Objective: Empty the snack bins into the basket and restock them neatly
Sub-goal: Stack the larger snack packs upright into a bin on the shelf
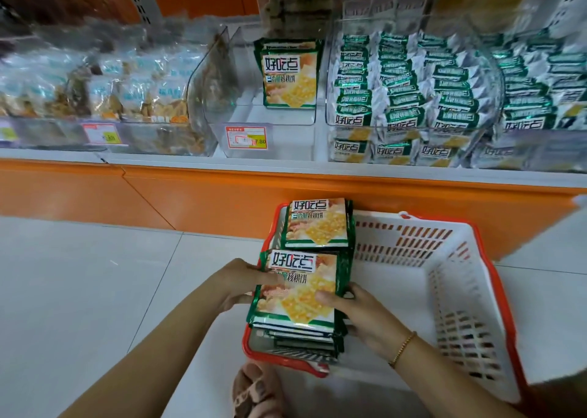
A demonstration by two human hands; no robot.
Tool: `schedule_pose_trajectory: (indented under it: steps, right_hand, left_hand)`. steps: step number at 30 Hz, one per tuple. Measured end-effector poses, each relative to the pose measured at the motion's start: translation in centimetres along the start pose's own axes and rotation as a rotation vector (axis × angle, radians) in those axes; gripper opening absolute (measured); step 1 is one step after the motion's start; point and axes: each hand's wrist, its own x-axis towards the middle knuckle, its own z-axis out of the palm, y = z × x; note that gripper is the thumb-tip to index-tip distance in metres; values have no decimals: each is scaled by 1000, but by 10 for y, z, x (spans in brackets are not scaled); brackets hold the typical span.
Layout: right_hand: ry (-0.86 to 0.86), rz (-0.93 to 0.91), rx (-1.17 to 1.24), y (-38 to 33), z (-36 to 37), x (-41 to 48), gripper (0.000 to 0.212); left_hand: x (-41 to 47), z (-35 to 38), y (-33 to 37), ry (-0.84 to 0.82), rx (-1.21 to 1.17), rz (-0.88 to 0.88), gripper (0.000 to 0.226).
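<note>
A white basket with a red rim [444, 278] stands on the floor below the shelf. At its left side lie two stacks of green-and-yellow cracker packs. My left hand [244, 286] and my right hand [352, 309] grip the near stack [298, 293] from its left and right sides. The far stack [317, 222] lies behind it against the basket's wall. On the shelf, a clear bin [279, 138] holds a few of the same packs [290, 73] standing upright at its back.
Right of that bin, clear bins hold several small green-and-white packs [403, 100]. To the left are bins of bagged snacks [95, 90]. Price tags [246, 137] hang on the bin fronts. An orange base panel [190, 201] runs under the shelf, above the white tile floor.
</note>
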Motion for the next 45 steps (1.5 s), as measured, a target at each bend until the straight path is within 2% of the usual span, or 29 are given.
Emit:
schedule_pose_trajectory:
  steps: [2, 3, 7, 10, 13, 15, 17, 19, 21, 24, 26, 29, 31, 33, 34, 37, 39, 42, 45]
  right_hand:
    - [-7, -17, -8, 1, 2, -2, 94]
    - [-7, -27, -25, 1, 3, -3, 91]
    - [-26, -44, -39, -4, 0, -11, 45]
    - [-99, -106, -44, -14, -7, -22, 30]
    - [-86, -217, -63, -27, -11, -36, 50]
    - [-21, -336, -68, -39, -11, -44, 65]
    - [41, -471, -77, -57, -12, -51, 69]
    - [42, -575, -47, -76, -13, -58, 76]
    - [6, -586, 29, -95, -12, -64, 78]
    - [-31, -485, 86, -123, -10, -65, 65]
    - [-54, -370, 92, -139, -7, -62, 59]
    - [-65, -221, 128, -159, -1, -58, 51]
    - [-76, -176, 205, -168, 3, -55, 42]
    - [-79, -164, 283, -174, 7, -53, 44]
    - [-88, -161, 323, -177, 8, -52, 47]
    - [-100, -171, 400, -185, 9, -50, 48]
    - [-112, -174, 397, -191, 9, -49, 47]
    - [-137, -208, 269, -199, 8, -45, 50]
    - [-145, -264, 62, -207, 12, -42, 46]
  left_hand:
    - [0, 0, -4, -51, 1, -42, 37]
    - [0, -1, -5, -73, -19, -55, 37]
    - [-3, -4, -13, -114, -121, -99, 34]
    - [-15, -5, -14, -185, -167, -102, 34]
    - [-42, -7, -3, -238, -75, 18, 51]
    - [-58, -10, 7, -201, -44, 158, 67]
    - [-72, -16, 18, -204, -101, 313, 78]
    - [-87, -22, 30, -286, -222, 444, 85]
    - [-100, -28, 43, -334, -328, 519, 94]
    - [-111, -32, 57, -271, -385, 524, 100]
    - [-115, -32, 64, -192, -411, 483, 87]
    - [-114, -32, 73, -106, -476, 449, 45]
    - [-113, -35, 77, -71, -540, 445, 23]
    - [-111, -39, 80, -35, -611, 440, 13]
    - [-110, -42, 81, -26, -654, 440, 13]
    - [-110, -46, 84, -64, -764, 466, 30]
    - [-112, -46, 86, -97, -807, 501, 30]
    - [-112, -46, 88, -114, -867, 517, 18]
    - [-108, -43, 92, -141, -962, 537, 29]
